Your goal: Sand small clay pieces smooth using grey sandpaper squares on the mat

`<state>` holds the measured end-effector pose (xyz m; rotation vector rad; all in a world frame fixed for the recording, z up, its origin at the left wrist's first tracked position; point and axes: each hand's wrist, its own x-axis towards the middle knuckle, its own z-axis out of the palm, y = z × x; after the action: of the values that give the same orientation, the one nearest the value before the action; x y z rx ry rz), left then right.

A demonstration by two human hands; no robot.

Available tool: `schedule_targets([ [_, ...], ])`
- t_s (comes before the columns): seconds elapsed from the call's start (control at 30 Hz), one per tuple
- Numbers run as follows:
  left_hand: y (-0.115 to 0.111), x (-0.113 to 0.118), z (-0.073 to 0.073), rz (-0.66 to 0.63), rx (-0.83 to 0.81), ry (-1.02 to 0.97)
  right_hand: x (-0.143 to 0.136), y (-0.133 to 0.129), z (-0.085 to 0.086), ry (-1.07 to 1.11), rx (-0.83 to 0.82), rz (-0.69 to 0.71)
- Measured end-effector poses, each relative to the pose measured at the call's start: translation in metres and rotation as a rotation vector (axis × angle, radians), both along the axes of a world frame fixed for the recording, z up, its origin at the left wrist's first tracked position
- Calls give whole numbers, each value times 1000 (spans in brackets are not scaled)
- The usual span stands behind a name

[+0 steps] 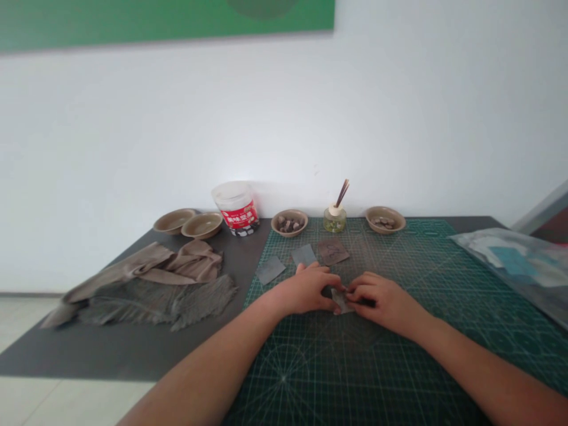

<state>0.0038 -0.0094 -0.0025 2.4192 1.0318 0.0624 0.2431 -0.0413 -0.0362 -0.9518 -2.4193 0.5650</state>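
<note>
Plainly, a small pale square point(341, 301) is seen flat or nearly flat on the green cutting mat point(319, 384), between the fingertips of both hands. From the left hand point(308, 290) it lies just to the right, and from the right hand point(384, 300) just to the left; neither hand can be called nearer, since both reach its edges. No long axis can be made out, as much of its outline is covered.

On the left side, the square is held by a bent thumb and forefinger, set narrowly apart. The right fingers are bunched close together at the opposite edge; whether the square or a small dark bit is pinched there cannot be told.

Farther off, beyond the left hand, a grey square point(270, 270), a second grey square point(303, 254) and a brown square point(332, 251) are laid out on the mat. Behind them are placed a bowl of lumps point(290, 234), a reed bottle point(334, 223) and a bowl of brown pieces point(386, 231). To the left, on the dark worktop point(133, 355), rumpled brown cloth point(195, 260) and grey cloth point(146, 302) are spread near a red-labelled tub point(239, 218); a plastic bag point(510, 260) is seen at the far right.
</note>
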Motion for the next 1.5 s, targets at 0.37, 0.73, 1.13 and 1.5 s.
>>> schedule_targets([
  [0.37,0,1,1,-3,17,36,-2,-1,1,-44,60,-55],
  [0.73,0,1,2,1,6,29,-2,-4,3,-86,48,-97],
  [1.13,-2,2,0,7,30,47,1,2,2,-56,86,19],
  [1.5,1,1,-1,7,21,45,5,6,3,-98,120,-18],
])
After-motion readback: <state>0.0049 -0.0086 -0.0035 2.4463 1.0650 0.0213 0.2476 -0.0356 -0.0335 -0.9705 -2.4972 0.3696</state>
